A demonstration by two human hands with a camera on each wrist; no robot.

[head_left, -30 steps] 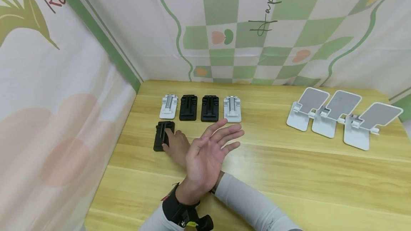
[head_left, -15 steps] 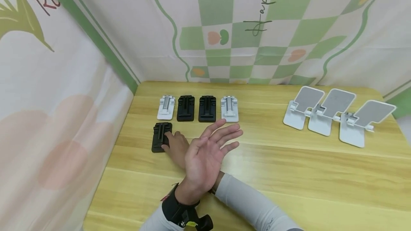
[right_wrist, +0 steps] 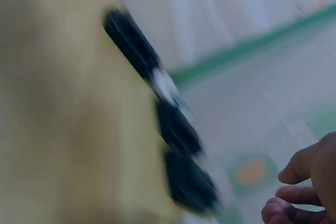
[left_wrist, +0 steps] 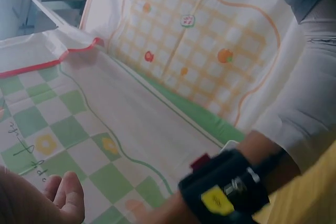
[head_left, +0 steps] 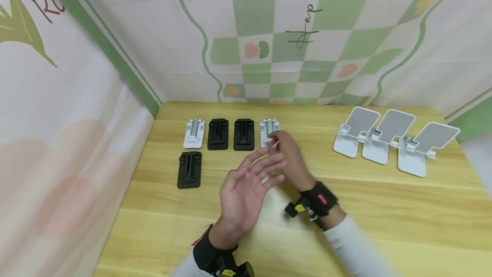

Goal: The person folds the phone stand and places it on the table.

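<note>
My left hand [head_left: 246, 191] is held palm up over the table, fingers spread and nothing in it. Just to its right, my right hand [head_left: 292, 159] has loosely bent fingers and overlaps the lower right of a white folded phone stand [head_left: 264, 134] in the head view. In the right wrist view its thumb and fingers [right_wrist: 299, 166] are apart with nothing between them. A black folded phone stand [head_left: 189, 170] lies alone at the left. Behind it, the row holds another white folded stand [head_left: 194, 133] and two black ones, one [head_left: 218, 134] beside the other [head_left: 244, 134].
Three white phone stands stand unfolded at the table's right: one [head_left: 355, 129], a middle one [head_left: 388, 136] and a right one [head_left: 426, 148]. Patterned cloth [head_left: 253, 16] hangs behind the wooden table [head_left: 153, 225] and down its left side.
My right hand has let go of the lone black phone stand, come out from under the left arm and moved right. The left hand stays nearly in place; the head view has shifted slightly.
</note>
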